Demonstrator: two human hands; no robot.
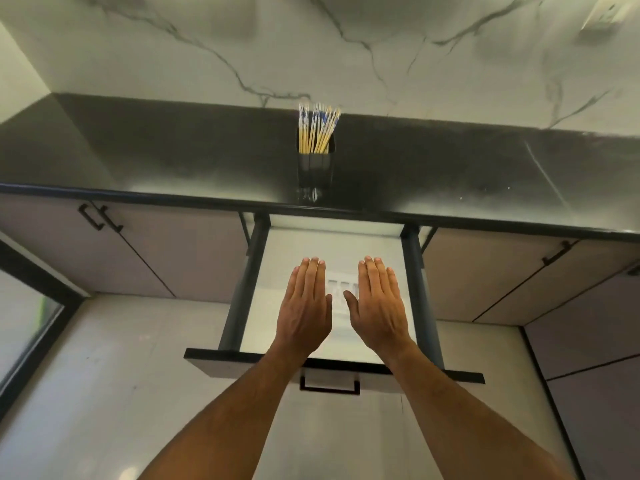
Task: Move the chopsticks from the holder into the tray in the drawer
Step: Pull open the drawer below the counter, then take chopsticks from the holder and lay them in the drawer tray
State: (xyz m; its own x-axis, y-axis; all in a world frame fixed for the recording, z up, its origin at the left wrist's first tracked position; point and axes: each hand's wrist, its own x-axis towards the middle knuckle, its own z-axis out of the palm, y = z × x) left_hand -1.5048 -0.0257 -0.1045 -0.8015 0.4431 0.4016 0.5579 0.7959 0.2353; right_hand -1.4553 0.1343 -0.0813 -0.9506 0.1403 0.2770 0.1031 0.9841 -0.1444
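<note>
Left hand (304,306) and right hand (379,306) hover flat over the open drawer (239,306); chopsticks (317,129) stand in the holder (315,168).

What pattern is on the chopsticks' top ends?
Blue-and-white pattern on the chopsticks, above yellow shafts; head view.

Two bare forearms reach in from the bottom edge, each ending in a bare hand: the left hand (306,308) and the right hand (377,306). No sleeve, watch, ring or glove shows anywhere from the wrists back along the arms. The fingernails at the fingertips (313,261) are short and plain, and fine hair shows on both forearms.
</note>
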